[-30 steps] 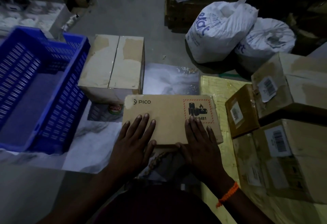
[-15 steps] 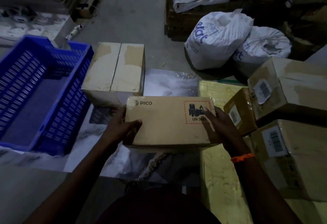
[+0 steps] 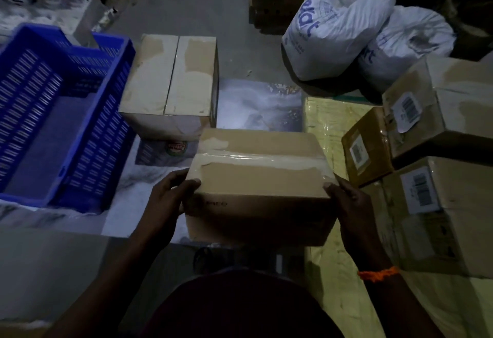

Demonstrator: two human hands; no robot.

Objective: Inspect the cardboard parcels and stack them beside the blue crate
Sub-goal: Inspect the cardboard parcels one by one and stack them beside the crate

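I hold a brown cardboard parcel (image 3: 260, 177) lifted in front of me, its taped seam face turned up and the PICO-printed face toward me. My left hand (image 3: 170, 199) grips its left end with the thumb on the top edge. My right hand (image 3: 346, 204) grips the right end the same way. The blue slotted crate (image 3: 53, 113) stands at the left. A pale taped parcel (image 3: 170, 81) sits right beside the crate's right wall. More parcels with barcode labels (image 3: 437, 108) are piled at the right.
Two white plastic sacks (image 3: 336, 25) lie on the floor at the back right. A yellowish wrapped flat pack (image 3: 328, 129) lies under the right-hand parcels. A dark wooden pallet (image 3: 269, 4) stands behind. Printed white sheeting (image 3: 256, 105) covers the floor between crate and pile.
My hands went from lying flat on the PICO face to gripping the parcel's ends. The parcel was lifted and rolled toward me, so the taped seam face is now up.
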